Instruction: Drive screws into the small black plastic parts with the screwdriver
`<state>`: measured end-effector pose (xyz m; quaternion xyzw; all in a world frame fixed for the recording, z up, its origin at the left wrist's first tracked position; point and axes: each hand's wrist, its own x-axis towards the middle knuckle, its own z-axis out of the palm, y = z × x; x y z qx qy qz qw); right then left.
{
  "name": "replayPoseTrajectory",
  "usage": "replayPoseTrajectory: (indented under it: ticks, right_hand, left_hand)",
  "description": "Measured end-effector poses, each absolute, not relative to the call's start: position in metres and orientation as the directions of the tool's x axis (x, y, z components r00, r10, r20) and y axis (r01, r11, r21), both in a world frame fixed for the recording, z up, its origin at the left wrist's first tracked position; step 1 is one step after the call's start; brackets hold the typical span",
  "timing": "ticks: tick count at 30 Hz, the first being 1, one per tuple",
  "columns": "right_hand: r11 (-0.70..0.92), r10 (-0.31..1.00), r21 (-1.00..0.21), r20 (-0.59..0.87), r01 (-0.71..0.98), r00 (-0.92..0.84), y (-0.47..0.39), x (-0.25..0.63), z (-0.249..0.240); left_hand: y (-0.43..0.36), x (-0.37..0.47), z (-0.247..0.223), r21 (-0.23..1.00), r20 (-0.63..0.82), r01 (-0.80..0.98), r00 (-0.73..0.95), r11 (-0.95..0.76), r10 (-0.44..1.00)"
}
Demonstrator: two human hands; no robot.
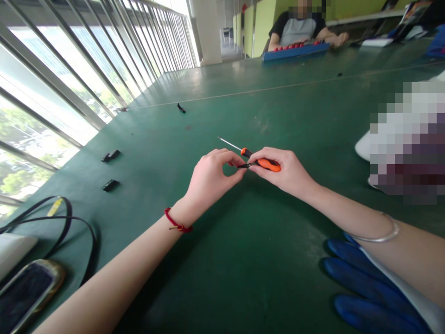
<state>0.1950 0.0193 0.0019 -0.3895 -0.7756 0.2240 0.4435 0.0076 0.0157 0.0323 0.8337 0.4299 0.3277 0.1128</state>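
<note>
Mid-frame, my right hand point(285, 172) grips the orange screwdriver point(261, 161) while my left hand point(212, 175) pinches a tiny black part point(244, 165); a slip could flick it onto the desk point(243, 260).

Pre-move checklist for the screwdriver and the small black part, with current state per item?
1. Right hand grips the screwdriver by its orange handle: ok.
2. Left hand pinches the small black part at its fingertips: ok.
3. Screwdriver tip seated on the part: not ok, the shaft points up and away from it.
4. Part's orientation: cannot tell, too small.
5. Spare black pieces lie apart on the green table, left of the hands: ok.
6. Blue glove lies by the right forearm, away from the fingers: ok.
</note>
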Motion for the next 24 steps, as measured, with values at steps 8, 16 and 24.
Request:
replayPoseTrajectory:
  ticks: [8,16,24]
  right_hand:
    - [0.536,0.844,-0.711,0.430,0.455,-0.321,0.021,0.195,0.000]
    - [0.526,0.841,-0.734,0.374,0.429,-0.391,0.022,0.195,-0.001]
    - [0.539,0.834,-0.720,0.384,0.437,-0.396,0.021,0.196,0.001]
  left_hand:
    - [0.015,0.009,0.029,0.230,0.536,0.683,0.505,-0.693,0.676]
    - [0.015,0.007,0.021,0.035,0.581,0.660,0.597,-0.751,0.552]
    - [0.018,0.003,0.016,0.013,0.599,0.674,0.586,-0.739,0.546]
